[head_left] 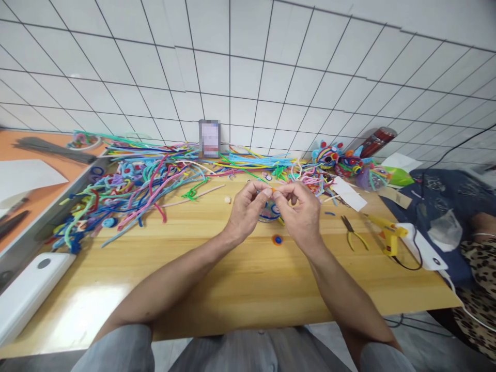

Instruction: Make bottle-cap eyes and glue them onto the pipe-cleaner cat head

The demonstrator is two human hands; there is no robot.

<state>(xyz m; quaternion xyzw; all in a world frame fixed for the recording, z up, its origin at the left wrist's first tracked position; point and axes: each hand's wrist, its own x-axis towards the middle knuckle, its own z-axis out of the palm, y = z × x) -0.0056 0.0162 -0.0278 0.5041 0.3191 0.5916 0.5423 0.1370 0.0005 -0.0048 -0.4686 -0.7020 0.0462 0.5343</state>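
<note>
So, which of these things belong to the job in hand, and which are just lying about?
Likely in the job:
- orange piece at the fingertips of left hand and right hand
- orange-and-blue disc
- fuzzy stems
- pliers, glue gun

Probably just lying about:
- phone
- red flask

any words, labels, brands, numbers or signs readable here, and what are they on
None can be read.
Upright phone with a lit screen: blurred out.
Dark red shiny flask: too blurred.
Yellow plastic glue gun: too small.
Tan rectangular card: too small to tell if printed.
</note>
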